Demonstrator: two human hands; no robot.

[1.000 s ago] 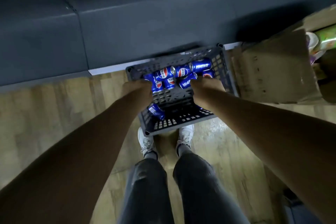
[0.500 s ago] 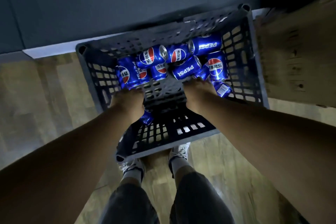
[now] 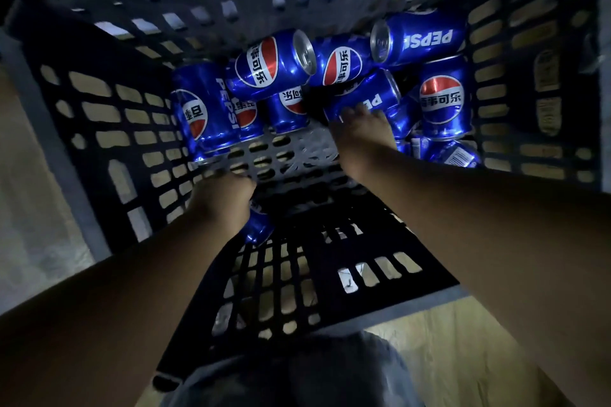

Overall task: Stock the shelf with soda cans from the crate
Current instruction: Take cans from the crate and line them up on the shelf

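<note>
**Both hands are reaching inside the crate**

The crate [image 3: 99,109] is standing on the wood floor [image 3: 36,208] and is being seen from above. The blue cans [image 3: 271,63] are lying on their sides in a heap at its far wall, some resting on others. The left hand [image 3: 220,200] is curling its fingers round the near can [image 3: 259,230], which is lying apart from the heap; only its end is showing under the hand. The right hand [image 3: 362,139] is laying its fingers [image 3: 358,111] on the mid can [image 3: 363,92] at the front of the heap; whether they are closing round it, I cannot tell
</note>
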